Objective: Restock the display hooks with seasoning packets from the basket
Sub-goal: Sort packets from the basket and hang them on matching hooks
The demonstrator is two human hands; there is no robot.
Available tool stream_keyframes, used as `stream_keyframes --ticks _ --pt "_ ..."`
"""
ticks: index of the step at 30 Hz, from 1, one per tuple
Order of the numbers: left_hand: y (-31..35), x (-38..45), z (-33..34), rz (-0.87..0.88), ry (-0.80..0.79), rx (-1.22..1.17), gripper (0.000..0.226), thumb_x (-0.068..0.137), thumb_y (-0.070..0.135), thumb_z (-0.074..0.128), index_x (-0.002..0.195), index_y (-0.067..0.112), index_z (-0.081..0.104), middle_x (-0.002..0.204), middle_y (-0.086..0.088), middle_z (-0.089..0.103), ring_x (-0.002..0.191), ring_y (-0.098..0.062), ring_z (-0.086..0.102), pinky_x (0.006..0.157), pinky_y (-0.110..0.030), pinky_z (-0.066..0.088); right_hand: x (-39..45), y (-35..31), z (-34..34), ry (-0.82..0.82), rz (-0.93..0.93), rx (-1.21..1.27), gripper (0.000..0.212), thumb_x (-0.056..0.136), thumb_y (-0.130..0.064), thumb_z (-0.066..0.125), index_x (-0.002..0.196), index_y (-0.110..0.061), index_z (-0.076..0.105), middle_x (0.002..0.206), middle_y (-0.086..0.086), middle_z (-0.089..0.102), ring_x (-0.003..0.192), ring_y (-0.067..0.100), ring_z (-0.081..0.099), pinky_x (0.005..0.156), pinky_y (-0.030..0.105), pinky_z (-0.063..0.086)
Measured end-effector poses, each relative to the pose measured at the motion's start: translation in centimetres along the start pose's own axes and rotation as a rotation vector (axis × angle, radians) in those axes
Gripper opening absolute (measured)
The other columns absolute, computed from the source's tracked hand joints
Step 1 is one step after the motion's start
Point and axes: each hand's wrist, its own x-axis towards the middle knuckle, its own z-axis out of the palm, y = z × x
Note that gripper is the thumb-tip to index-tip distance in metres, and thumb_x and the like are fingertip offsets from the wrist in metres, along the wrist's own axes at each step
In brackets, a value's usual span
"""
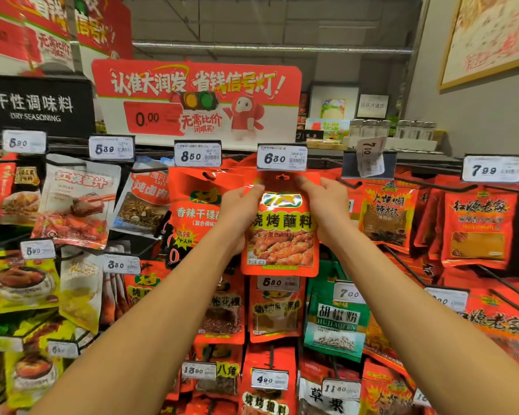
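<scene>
Crowded hook wall, both hands' grip, left hand, right hand, pinching glossy red packet

- We see both bare forearms rising from the lower corners and converging toward the upper middle, elbows out of view below.
- Our left hand is raised at the end of a nearly straight wrist, back of the hand toward us, with its fingers curled forward in a pinch at the upper edge of the red packet.
- Our right hand mirrors it on the other side, thumb and fingers pinching the packet's top right edge.
- The hands stand near each other at the same height, not touching.
- The fingertips are partly hidden, so their exact grip seems a pinch, no more certain.
</scene>
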Motion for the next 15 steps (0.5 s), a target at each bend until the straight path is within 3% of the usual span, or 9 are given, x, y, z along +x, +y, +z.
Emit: stream_keyframes --ticks 2,4,5,7,9,10,12,13,15 --pt "0.1 -0.2 -0.1 -0.002 0.003 0.012 0.023 0.098 0.033 0.063 0.085 0.014 0.068 0.081 -0.005 0.077 0.075 -0.024 0.074 0.071 -0.042 0.061 0.1 0.2 0.3 0.035 0.015 -0.040 0.022 0.084 -0.034 0.078 0.079 -0.013 0.075 0.086 0.013 0.078 0.089 0.041 0.074 0.079 0.064 0.057" --pt "0.1 -0.5 -0.4 0.030 0.031 0.051 0.025 0.098 0.034 0.063 0.099 0.009 0.068 0.098 -0.013 0.074 0.092 -0.029 0.070 0.087 -0.051 0.057 0.3 0.4 0.6 0.061 0.008 -0.069 0.025 0.085 -0.036 0.076 0.082 -0.011 0.075 0.089 0.015 0.077 0.093 0.043 0.072 0.079 0.065 0.056" --pt "0.1 -0.7 -0.6 0.050 0.047 0.072 0.029 0.098 0.033 0.063 0.107 0.006 0.068 0.104 -0.013 0.072 0.097 -0.030 0.068 0.087 -0.046 0.057 0.3 0.3 0.8 0.077 0.000 -0.086 0.028 0.085 -0.035 0.075 0.084 -0.008 0.075 0.092 0.018 0.076 0.095 0.046 0.070 0.079 0.066 0.055" --pt "0.1 -1.0 -1.2 0.104 0.061 0.133 0.026 0.098 0.030 0.062 0.106 0.006 0.068 0.096 -0.010 0.068 0.087 -0.025 0.064 0.067 -0.032 0.053 0.4 0.0 1.3 0.119 -0.033 -0.140 0.034 0.087 -0.033 0.073 0.092 0.000 0.072 0.096 0.022 0.074 0.097 0.047 0.068 0.078 0.065 0.054" --pt "0.2 -1.2 -1.9 0.137 0.075 0.208 0.022 0.097 0.027 0.062 0.103 0.007 0.070 0.091 -0.007 0.067 0.076 -0.018 0.060 0.059 -0.032 0.052 0.7 -0.1 1.7 0.161 -0.078 -0.183 0.035 0.086 -0.032 0.072 0.094 0.002 0.070 0.093 0.018 0.075 0.088 0.043 0.069 0.073 0.056 0.056" --pt "0.2 -1.4 -2.2 0.143 0.078 0.236 0.019 0.096 0.026 0.062 0.101 0.010 0.072 0.089 -0.006 0.068 0.073 -0.017 0.059 0.061 -0.034 0.053 0.8 0.0 1.8 0.183 -0.103 -0.197 0.034 0.085 -0.032 0.072 0.089 0.003 0.070 0.084 0.013 0.075 0.074 0.037 0.068 0.064 0.048 0.054" --pt "0.4 -1.6 -2.7 0.138 0.074 0.252 0.017 0.096 0.027 0.062 0.095 0.014 0.074 0.086 -0.004 0.067 0.072 -0.017 0.058 0.068 -0.038 0.056 0.8 0.7 1.9 0.211 -0.152 -0.203 0.031 0.081 -0.028 0.070 0.067 -0.002 0.062 0.059 0.002 0.063 0.053 0.015 0.049 0.051 0.032 0.036" --pt "0.4 -1.7 -2.9 0.131 0.068 0.242 0.018 0.096 0.027 0.062 0.096 0.014 0.074 0.088 -0.003 0.068 0.076 -0.017 0.061 0.076 -0.045 0.059 1.0 1.1 1.8 0.210 -0.162 -0.203 0.031 0.081 -0.026 0.070 0.058 -0.010 0.056 0.051 -0.004 0.054 0.050 0.010 0.040 0.050 0.030 0.030" --pt "0.4 -1.9 -3.2 0.119 0.074 0.226 0.022 0.097 0.026 0.063 0.113 0.014 0.071 0.104 -0.001 0.071 0.095 -0.019 0.067 0.092 -0.050 0.058 1.5 1.9 1.7 0.211 -0.142 -0.221 0.035 0.084 -0.028 0.071 0.058 -0.022 0.048 0.054 -0.010 0.047 0.054 0.011 0.037 0.054 0.030 0.028"
